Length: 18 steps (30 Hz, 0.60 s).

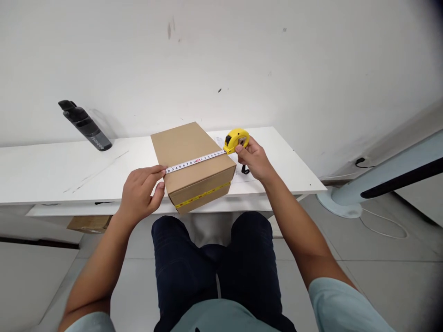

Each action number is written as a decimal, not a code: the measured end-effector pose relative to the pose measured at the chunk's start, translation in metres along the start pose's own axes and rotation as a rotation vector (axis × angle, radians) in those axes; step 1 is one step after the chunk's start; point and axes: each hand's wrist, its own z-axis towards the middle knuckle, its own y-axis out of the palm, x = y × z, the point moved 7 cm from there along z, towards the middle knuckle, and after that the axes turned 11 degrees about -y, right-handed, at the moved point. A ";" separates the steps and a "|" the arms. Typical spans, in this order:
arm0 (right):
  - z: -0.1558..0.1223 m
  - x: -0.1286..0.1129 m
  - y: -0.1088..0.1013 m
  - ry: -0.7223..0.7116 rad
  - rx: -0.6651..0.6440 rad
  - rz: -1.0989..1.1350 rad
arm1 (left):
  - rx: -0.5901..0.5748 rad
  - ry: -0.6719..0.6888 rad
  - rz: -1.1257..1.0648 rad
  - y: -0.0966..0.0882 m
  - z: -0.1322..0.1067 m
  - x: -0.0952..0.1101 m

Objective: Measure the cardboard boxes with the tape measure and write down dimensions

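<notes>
A brown cardboard box [187, 143] sits at an angle on the white table, its near corner at the front edge. Across its top lies the white numbered blade [194, 162] of a yellow tape measure [236, 139]. My right hand [254, 157] grips the tape measure's case at the box's right edge, and a black strap [245, 169] hangs below it. At the left edge, my left hand [142, 190] pinches the blade's end with its fingertips against the box. A yellow printed strip [202, 196] runs along the box's front side.
A black bottle [86, 127] stands at the back left of the white table [93, 175], near the wall. Partly under the box's right side are papers [242, 176]. Another cardboard box [89, 223] is below the table. A pale blue column on a round base [341, 203] stands right.
</notes>
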 end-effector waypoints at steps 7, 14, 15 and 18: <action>-0.001 0.002 0.000 0.008 -0.004 -0.011 | -0.019 -0.069 -0.050 -0.002 -0.002 0.002; -0.010 -0.012 0.005 -0.024 0.053 -0.074 | -0.055 -0.124 -0.044 -0.009 0.000 0.010; -0.013 -0.017 0.007 -0.033 0.071 -0.084 | -0.042 -0.090 0.004 -0.013 -0.002 0.016; -0.021 -0.031 0.014 -0.060 0.064 -0.096 | 0.004 0.042 0.151 -0.023 -0.011 0.037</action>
